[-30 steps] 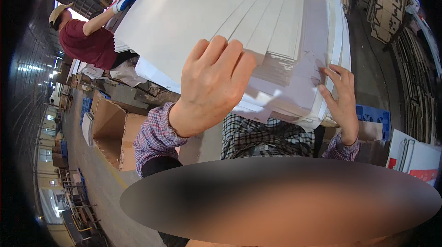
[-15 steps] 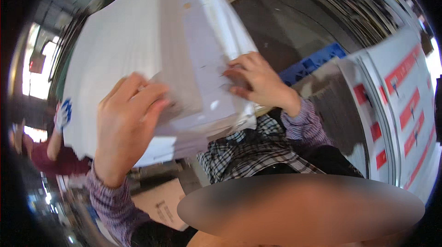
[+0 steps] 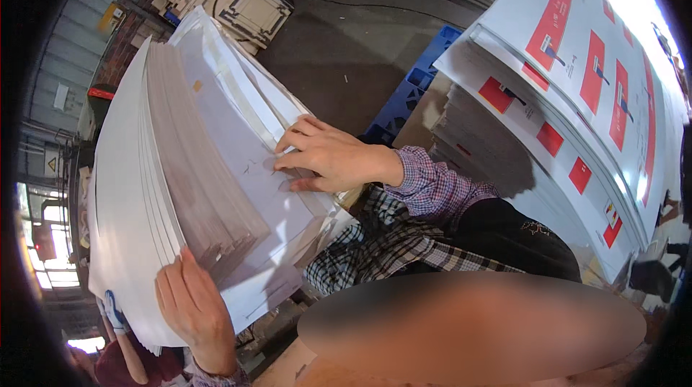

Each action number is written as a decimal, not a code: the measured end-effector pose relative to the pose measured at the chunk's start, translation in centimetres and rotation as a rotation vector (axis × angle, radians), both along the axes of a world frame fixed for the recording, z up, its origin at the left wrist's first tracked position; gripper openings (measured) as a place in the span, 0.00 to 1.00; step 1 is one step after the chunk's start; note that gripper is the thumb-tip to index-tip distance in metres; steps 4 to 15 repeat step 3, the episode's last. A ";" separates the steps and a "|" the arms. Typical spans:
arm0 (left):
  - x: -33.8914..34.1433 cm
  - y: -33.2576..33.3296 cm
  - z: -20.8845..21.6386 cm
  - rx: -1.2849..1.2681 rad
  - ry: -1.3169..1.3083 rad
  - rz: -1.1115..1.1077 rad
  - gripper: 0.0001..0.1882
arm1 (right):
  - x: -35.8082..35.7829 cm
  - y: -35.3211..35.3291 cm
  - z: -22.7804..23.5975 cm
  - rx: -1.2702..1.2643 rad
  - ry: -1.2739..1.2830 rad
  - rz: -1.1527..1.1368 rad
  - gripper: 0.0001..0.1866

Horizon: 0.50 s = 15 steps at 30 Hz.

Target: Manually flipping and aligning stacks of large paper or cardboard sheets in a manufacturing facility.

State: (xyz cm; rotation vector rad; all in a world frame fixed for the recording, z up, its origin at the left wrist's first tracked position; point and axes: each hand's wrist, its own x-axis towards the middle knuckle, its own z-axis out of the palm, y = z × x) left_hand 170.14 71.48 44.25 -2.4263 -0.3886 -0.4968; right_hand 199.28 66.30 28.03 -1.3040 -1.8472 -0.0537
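A tall fanned pile of large white paper sheets (image 3: 122, 170) lies in front of me at the left, its stepped greyish edges facing me. At its near corner my left hand (image 3: 194, 308) is closed, thumb and fingers pinching the edge of the upper sheets. My right hand (image 3: 335, 160) lies palm down with its fingers spread on a flat white sheet (image 3: 234, 124) lower in the stack. It holds nothing. Along the far right side of the stack run loose white strips or folded edges (image 3: 241, 88).
Printed white-and-red sheets (image 3: 577, 98) stand in a high stack at the right. A blue plastic pallet (image 3: 414, 88) lies between the stacks. Wooden boards with cut outlines (image 3: 249, 8) lean at the back. Another person's gloved hand (image 3: 113, 313) is by the white pile's left edge.
My left hand, blurred above the sheets before, now pinches their near edge. The sheets are fanned further left. My right hand stays on the stack; my view has turned toward the right.
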 end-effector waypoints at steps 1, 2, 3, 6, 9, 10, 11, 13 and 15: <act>-0.2 -0.2 -0.4 0.001 0.002 -0.007 0.17 | 0.1 -0.2 -0.1 0.005 -0.005 -0.002 0.20; -0.3 -0.4 -0.6 -0.023 0.027 0.007 0.21 | 0.3 -0.4 -0.1 0.010 -0.003 0.000 0.20; -0.4 -0.7 -0.8 -0.048 0.050 0.028 0.25 | 0.4 -0.4 -0.1 0.016 -0.004 0.010 0.20; -0.4 -0.7 -0.8 -0.048 0.050 0.028 0.25 | 0.4 -0.4 -0.1 0.016 -0.004 0.010 0.20; -0.4 -0.7 -0.8 -0.048 0.050 0.028 0.25 | 0.4 -0.4 -0.1 0.016 -0.004 0.010 0.20; -0.4 -0.7 -0.8 -0.048 0.050 0.028 0.25 | 0.4 -0.4 -0.1 0.016 -0.004 0.010 0.20; -0.4 -0.7 -0.8 -0.048 0.050 0.028 0.25 | 0.4 -0.4 -0.1 0.016 -0.004 0.010 0.20; -0.4 -0.7 -0.8 -0.048 0.050 0.028 0.25 | 0.4 -0.4 -0.1 0.016 -0.004 0.010 0.20; -0.4 -0.7 -0.8 -0.048 0.050 0.028 0.25 | 0.4 -0.4 -0.1 0.016 -0.004 0.010 0.20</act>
